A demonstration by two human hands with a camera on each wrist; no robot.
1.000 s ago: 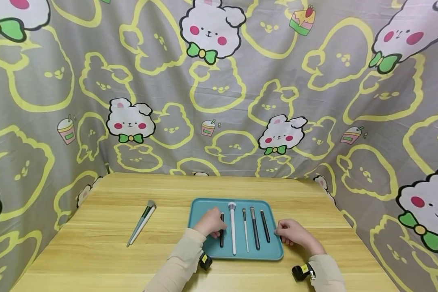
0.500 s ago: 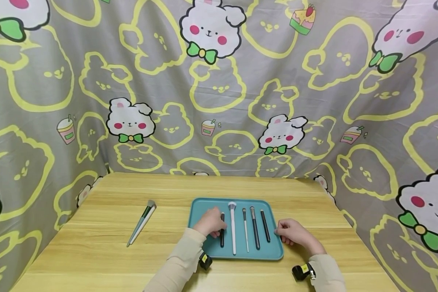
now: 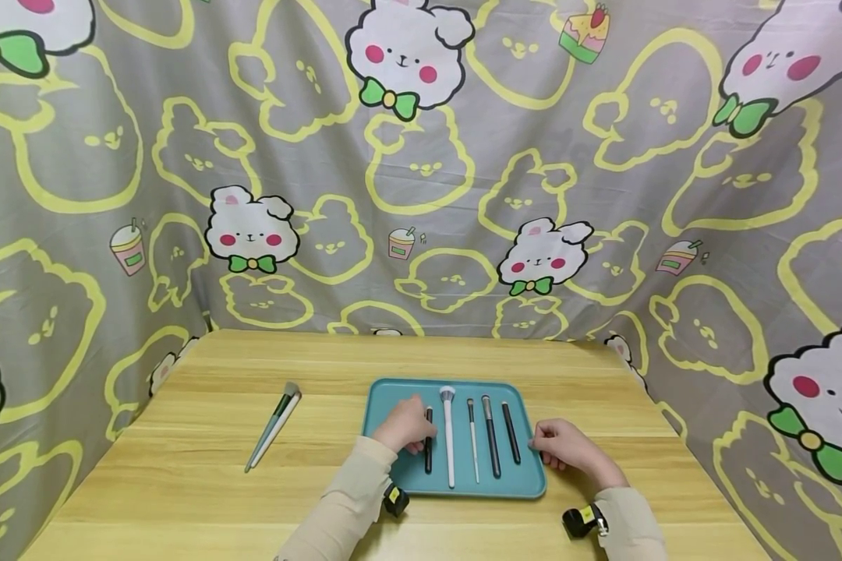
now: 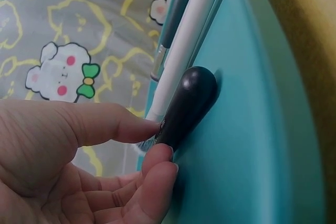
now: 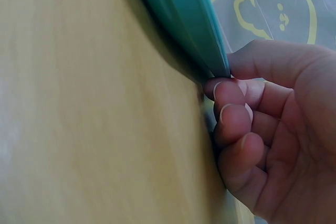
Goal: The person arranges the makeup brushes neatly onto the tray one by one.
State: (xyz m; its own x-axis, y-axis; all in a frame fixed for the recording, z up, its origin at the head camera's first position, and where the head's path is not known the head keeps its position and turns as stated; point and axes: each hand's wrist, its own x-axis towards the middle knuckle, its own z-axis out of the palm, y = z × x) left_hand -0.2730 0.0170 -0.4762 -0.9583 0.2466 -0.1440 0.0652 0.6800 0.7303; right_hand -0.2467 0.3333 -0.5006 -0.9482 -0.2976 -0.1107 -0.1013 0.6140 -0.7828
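Note:
A blue-green tray [image 3: 491, 494] lies on the wooden table with several makeup brushes side by side on it. My left hand [image 3: 405, 425] is over the tray's left part and pinches a short black makeup brush [image 3: 429, 460] between thumb and fingertips; its rounded handle end [image 4: 194, 95] shows in the left wrist view, while its bristles are hidden. To its right lies a white-handled brush [image 3: 450, 444], then a thin pale brush [image 3: 473, 444], a dark-handled one [image 3: 492, 440] and another short black one [image 3: 511, 432]. My right hand [image 3: 564, 446] grips the tray's right rim [image 5: 223, 59] between thumb and curled forefinger.
Two more brushes, one green-handled [image 3: 270, 432] and one white-handled [image 3: 281, 427], lie together on the table [image 3: 182, 483] left of the tray. A patterned grey curtain [image 3: 449, 226] hangs around the table's back and sides.

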